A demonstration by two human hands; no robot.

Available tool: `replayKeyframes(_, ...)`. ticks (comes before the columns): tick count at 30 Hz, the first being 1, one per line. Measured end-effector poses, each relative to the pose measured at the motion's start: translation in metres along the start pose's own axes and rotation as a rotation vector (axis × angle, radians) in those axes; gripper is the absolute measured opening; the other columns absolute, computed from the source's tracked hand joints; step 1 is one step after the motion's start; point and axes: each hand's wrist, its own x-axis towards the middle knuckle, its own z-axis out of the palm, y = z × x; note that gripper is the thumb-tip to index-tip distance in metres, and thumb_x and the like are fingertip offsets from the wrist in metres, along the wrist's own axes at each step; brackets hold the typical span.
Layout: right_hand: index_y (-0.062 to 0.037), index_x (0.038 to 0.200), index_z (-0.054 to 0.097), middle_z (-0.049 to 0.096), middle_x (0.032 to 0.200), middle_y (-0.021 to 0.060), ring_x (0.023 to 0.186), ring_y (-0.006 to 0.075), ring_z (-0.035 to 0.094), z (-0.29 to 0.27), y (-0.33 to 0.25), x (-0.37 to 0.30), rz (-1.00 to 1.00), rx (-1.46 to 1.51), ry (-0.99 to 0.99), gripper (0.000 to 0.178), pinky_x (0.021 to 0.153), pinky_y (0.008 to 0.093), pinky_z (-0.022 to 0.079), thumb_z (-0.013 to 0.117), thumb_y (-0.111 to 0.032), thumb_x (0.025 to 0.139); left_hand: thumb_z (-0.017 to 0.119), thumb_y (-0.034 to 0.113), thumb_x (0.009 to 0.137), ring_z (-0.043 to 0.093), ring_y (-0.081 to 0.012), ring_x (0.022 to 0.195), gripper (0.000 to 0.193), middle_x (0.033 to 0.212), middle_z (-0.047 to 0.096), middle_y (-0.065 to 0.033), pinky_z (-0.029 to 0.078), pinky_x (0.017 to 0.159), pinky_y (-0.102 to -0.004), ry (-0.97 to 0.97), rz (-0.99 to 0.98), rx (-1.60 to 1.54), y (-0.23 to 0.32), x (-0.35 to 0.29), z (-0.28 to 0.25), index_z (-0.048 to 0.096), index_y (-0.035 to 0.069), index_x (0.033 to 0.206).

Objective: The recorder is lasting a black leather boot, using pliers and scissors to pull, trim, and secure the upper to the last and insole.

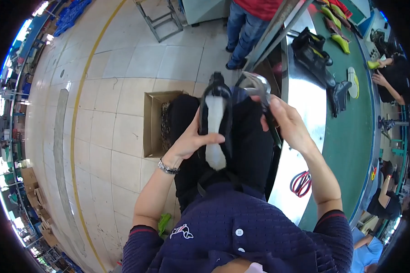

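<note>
A black shoe is held bottom up over my lap, its heel end pointing away from me. A long whitish insole piece shows along its underside. My left hand grips the shoe from the left, with the thumb laid across the white piece. Just right of the shoe, my right hand is closed round the dark handle of metal-headed pincers. The metal head tilts toward the shoe's far end. Blur keeps me from telling whether the two touch.
An open cardboard box stands on the floor left of my legs. To the right, a metal ledge holds a red and dark cable coil. Black boots and a pale sole lie by the green belt. A person stands ahead.
</note>
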Motion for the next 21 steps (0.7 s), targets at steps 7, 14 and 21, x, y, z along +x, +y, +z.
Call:
replayKeyframes(7, -0.0009, 0.102, 0.06, 0.069, 0.086, 0.013, 0.08, 0.0158, 0.068, 0.034, 0.068, -0.058, 0.194, 0.733, -0.318, 0.025, 0.076, 0.0297, 0.052, 0.071, -0.005, 0.08, 0.094, 0.015, 0.055, 0.019, -0.023, 0.144, 0.151, 0.157, 0.014, -0.0149, 0.017, 0.116, -0.0378, -0.067, 0.202, 0.161, -0.067, -0.021, 0.02, -0.024, 0.02, 0.149)
replayKeyframes(14, 0.0005, 0.092, 0.067, 0.062, 0.065, 0.0051, 0.058, 0.0105, 0.058, 0.071, 0.087, -0.075, 0.276, 0.703, -0.553, 0.043, 0.058, 0.0229, 0.045, 0.056, -0.041, 0.097, 0.087, 0.043, 0.065, 0.022, -0.0224, 0.143, 0.131, 0.156, 0.017, -0.0135, 0.02, 0.115, -0.0379, -0.136, 0.18, -0.049, -0.08, -0.042, 0.006, -0.007, 0.016, 0.153)
replayKeyframes(21, -0.0025, 0.085, 0.067, 0.059, 0.063, 0.0008, 0.056, 0.0076, 0.057, 0.079, 0.071, -0.076, 0.312, 0.539, -0.654, 0.046, 0.054, 0.0222, 0.044, 0.053, -0.045, 0.097, 0.06, 0.061, 0.087, 0.039, -0.0072, 0.088, 0.063, 0.095, 0.042, 0.0032, 0.035, 0.083, -0.0229, 0.211, 0.195, 0.105, -0.056, -0.036, 0.054, 0.044, 0.009, 0.118)
